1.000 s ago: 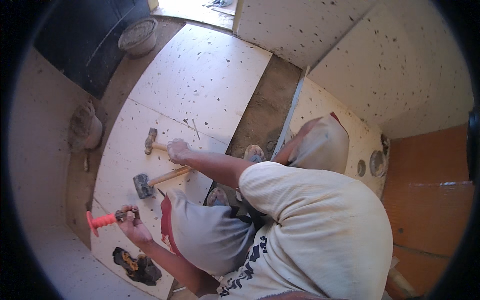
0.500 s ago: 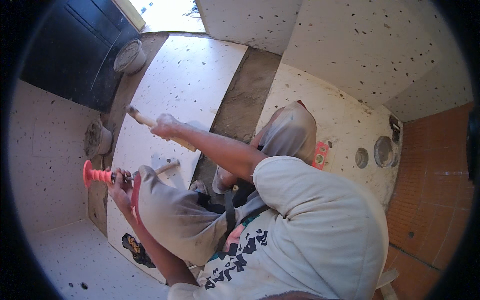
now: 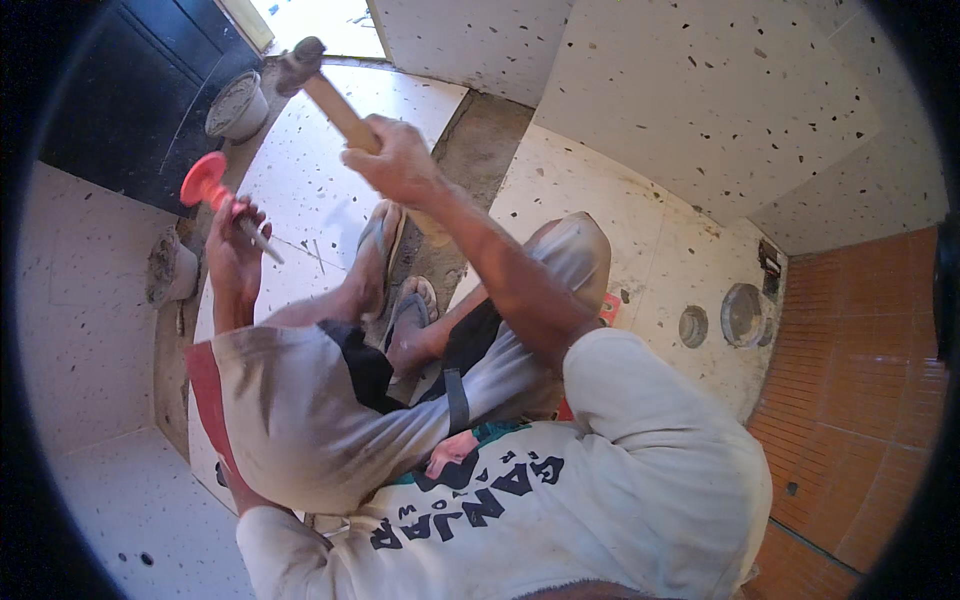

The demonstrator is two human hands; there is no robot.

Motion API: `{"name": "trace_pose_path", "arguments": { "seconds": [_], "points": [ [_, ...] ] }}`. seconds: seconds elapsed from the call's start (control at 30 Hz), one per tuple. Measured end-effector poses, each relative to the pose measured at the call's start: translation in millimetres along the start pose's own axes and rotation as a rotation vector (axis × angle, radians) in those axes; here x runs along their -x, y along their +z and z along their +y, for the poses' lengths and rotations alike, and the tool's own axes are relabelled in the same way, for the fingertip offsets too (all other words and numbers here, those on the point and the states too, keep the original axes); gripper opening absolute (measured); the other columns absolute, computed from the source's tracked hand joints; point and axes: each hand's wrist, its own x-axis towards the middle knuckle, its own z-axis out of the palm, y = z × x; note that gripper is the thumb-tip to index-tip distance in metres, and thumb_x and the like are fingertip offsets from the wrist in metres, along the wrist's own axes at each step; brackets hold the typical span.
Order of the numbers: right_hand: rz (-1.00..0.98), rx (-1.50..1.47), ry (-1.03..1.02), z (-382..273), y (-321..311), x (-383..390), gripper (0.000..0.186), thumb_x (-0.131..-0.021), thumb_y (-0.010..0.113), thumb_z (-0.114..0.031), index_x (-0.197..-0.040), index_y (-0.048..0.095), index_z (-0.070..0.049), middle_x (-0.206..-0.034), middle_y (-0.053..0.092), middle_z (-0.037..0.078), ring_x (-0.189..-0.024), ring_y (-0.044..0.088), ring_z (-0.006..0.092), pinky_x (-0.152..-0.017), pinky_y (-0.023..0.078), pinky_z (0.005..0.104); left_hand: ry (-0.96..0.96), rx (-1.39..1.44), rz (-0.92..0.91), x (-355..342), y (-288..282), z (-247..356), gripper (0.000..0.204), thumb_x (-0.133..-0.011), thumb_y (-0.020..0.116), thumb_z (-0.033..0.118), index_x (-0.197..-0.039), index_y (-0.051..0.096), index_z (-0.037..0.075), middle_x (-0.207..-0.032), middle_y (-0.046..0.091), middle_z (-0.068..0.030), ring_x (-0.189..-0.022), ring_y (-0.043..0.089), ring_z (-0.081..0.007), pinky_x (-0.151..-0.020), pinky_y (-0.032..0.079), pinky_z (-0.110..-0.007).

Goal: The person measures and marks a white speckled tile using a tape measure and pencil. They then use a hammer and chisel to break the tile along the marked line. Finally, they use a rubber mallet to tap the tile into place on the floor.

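Observation:
My left hand [image 3: 236,262] is closed round a chisel [image 3: 207,182] with a round pink hand guard. Its bare metal shank slants down to the right, and the tip appears apart from the floor. Wrapped round a wooden handle, my right hand [image 3: 400,168] holds up a hammer [image 3: 338,108]. The dark hammer head points to the far left, above the large white speckled tile [image 3: 285,165]. Both tools are over this tile, in front of my sandalled feet. A few thin dark marks show on the tile near the chisel's tip.
Two buckets of grey mortar, one far [image 3: 238,108] and one nearer [image 3: 172,268], stand along the left side. A strip of bare ground [image 3: 490,130] runs between the pale slabs. Round holes [image 3: 742,315] open in the right slab. A dark door [image 3: 130,110] is at far left.
My right hand has lifted the hammer up and away. My left hand has brought the chisel forward from beside my knee and tilted it. My left leg has shifted.

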Motion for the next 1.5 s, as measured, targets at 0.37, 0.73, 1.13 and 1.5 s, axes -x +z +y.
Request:
{"name": "trace_pose_path", "arguments": {
  "seconds": [0.37, 0.73, 1.13, 1.5],
  "points": [
    [0.235, 0.211, 0.198, 91, -107, 43, 0.029, -0.079, 0.065, -0.024, -0.095, 0.062, -0.001, -0.074, 0.062, 0.012, -0.067, 0.061, 0.0203, -0.064, 0.049, 0.0364, 0.033, -0.655, -0.341, -131, 118, -89, 0.040, -0.083, 0.068, 0.008, -0.121, 0.054, 0.005, -0.105, 0.063, -0.0059, -0.094, 0.061, -0.0159, -0.075, 0.051, -0.029],
    [0.178, 0.306, 0.584, 182, -148, 29, 0.034, -0.078, 0.066, -0.025, -0.103, 0.060, -0.002, -0.083, 0.063, 0.021, -0.075, 0.062, 0.0344, -0.071, 0.049, 0.0432, 0.637, -0.959, -0.508, -314, 205, -288, 0.020, -0.090, 0.066, 0.020, -0.098, 0.062, 0.003, -0.092, 0.064, -0.0078, -0.086, 0.061, -0.0197, -0.076, 0.049, -0.033],
    [0.125, 0.309, 0.680, 219, -139, -44, 0.031, -0.081, 0.065, -0.024, -0.102, 0.062, -0.002, -0.079, 0.065, 0.018, -0.074, 0.066, 0.0281, -0.071, 0.051, 0.0412, 0.438, -0.989, -0.507, -404, 221, -373, 0.023, -0.089, 0.064, 0.018, -0.106, 0.064, 0.003, -0.099, 0.067, -0.0105, -0.096, 0.063, -0.0245, -0.086, 0.048, -0.037],
    [0.180, 0.246, 0.524, 212, -135, -82, 0.040, -0.084, 0.065, -0.030, -0.111, 0.057, -0.002, -0.082, 0.066, 0.024, -0.075, 0.067, 0.0418, -0.066, 0.054, 0.0480, 0.546, -1.124, -0.669, -456, 102, -531, 0.049, -0.085, 0.065, 0.018, -0.131, 0.047, 0.009, -0.126, 0.055, -0.0117, -0.120, 0.050, -0.0298, -0.107, 0.033, -0.044]
  ]
}}
